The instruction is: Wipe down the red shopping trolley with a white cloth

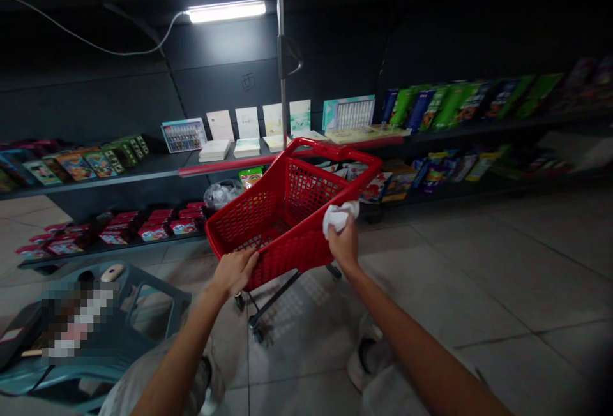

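Observation:
A red plastic shopping cart (292, 251) stands in front of me on dark wheeled legs, its basket showing bare red mesh inside. My left hand (235, 272) rests on the near rim of the basket, fingers curled over the edge. Against the side wall near the handle end, my right hand (345, 242) presses a crumpled white cloth (339, 217). Part of the cloth sticks out above the fingers, and the thumb lies over it. The far wheels are partly hidden by the basket.
Behind the cart runs a dark shelf (158, 167) with notebooks, marker sets and snack packs. A metal pole (281, 27) rises behind the cart. At lower left stands a blue-grey plastic chair (158, 298) with items on it. My feet are on the tiled floor (431, 275).

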The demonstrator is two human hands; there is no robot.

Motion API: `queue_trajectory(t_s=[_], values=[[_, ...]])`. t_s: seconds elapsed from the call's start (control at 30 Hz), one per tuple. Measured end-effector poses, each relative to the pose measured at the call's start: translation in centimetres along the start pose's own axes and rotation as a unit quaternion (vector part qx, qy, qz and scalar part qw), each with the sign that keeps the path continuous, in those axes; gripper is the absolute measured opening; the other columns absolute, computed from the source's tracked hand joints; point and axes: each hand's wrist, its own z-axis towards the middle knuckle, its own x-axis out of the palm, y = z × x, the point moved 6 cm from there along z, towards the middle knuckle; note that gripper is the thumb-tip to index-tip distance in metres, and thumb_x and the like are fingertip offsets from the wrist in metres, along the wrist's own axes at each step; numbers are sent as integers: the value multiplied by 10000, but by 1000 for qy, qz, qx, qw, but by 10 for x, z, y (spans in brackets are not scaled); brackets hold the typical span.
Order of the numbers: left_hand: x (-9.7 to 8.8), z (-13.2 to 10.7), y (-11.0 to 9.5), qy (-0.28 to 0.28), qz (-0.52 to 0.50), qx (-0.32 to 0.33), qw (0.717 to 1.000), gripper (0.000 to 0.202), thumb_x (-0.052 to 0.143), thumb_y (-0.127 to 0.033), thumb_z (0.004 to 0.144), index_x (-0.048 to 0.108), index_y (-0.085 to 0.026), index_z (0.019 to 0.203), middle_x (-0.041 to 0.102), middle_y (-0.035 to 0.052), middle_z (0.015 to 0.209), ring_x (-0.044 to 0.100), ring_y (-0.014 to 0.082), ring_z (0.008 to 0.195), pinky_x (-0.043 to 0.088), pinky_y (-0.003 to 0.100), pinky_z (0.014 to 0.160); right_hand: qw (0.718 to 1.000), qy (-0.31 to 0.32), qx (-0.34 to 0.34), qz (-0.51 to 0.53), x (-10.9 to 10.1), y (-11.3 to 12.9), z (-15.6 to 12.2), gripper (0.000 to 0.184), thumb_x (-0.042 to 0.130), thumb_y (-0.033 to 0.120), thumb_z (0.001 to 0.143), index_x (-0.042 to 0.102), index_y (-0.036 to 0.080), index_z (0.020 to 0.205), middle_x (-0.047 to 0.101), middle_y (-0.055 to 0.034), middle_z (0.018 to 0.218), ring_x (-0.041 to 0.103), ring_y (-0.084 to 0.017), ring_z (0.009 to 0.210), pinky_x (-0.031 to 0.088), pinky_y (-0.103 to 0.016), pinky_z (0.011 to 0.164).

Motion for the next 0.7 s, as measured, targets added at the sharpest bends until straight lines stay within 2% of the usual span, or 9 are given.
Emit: queue_trajectory(t_s=[0.07,0.13,0.2,0.3,0.4,0.5,0.57,0.63,0.7], values=[[2,1,0,-7,0,-9,1000,555,174,-474,1072,656,-237,935,752,64,967,700,207,952,464,285,844,999,36,12,20,25,24,-23,548,304,212,994,414,21,1496,593,-260,1341,590,-296,1237,504,-388,973],[3,2,0,-14,1,-10,1000,591,148,-485,1072,664,-235,925,757,65,963,705,207,943,455,282,823,996,-1,-11,88,36,57,-55,569,343,215,991,355,35,1531,567,-266,1381,570,-308,1279,507,-420,990],[4,1,0,-23,7,-14,1000,624,129,-495,1071,670,-227,914,761,72,957,711,212,931,447,285,800,984,-26,-61,166,42,92,-92,554,378,212,990,362,81,1528,557,-249,1389,555,-302,1296,510,-434,1008],[4,0,1,-25,10,-23,999,665,112,-507,1068,668,-210,857,760,80,914,714,217,891,433,288,766,942,30,-192,273,46,139,-142,439,469,211,975,498,163,1411,607,-183,1300,593,-263,1222,525,-375,1003],[2,-2,2,-23,2,-19,1000,662,127,-513,1068,674,-205,857,759,81,915,709,216,883,424,285,752,898,100,-339,262,46,165,-166,306,550,231,958,604,196,1257,648,-121,1184,631,-242,1104,539,-336,952],[1,-2,2,-21,-6,-1,1000,644,139,-518,1068,671,-210,879,761,74,938,701,208,882,413,278,742,874,83,-445,178,35,161,-154,211,518,248,1009,668,225,1154,666,-91,1140,612,-242,1087,506,-356,960],[0,-2,4,-25,-6,2,1000,645,136,-522,1069,655,-212,846,757,67,916,695,200,858,399,274,728,872,45,-469,131,25,143,-132,233,503,252,1022,677,237,1177,661,-97,1183,584,-248,1110,483,-364,951],[-1,-2,8,-32,-5,-2,999,646,136,-524,1069,639,-213,809,751,62,885,688,194,827,386,273,711,894,19,-439,90,16,113,-102,248,516,233,1010,680,232,1195,654,-114,1196,570,-257,1081,473,-365,913],[-1,-2,12,-40,-5,-2,999,629,154,-529,1069,631,-218,802,745,56,862,683,190,800,374,273,696,925,4,-374,66,10,74,-69,238,525,183,982,696,215,1146,655,-127,1149,564,-261,1024,463,-367,897]])
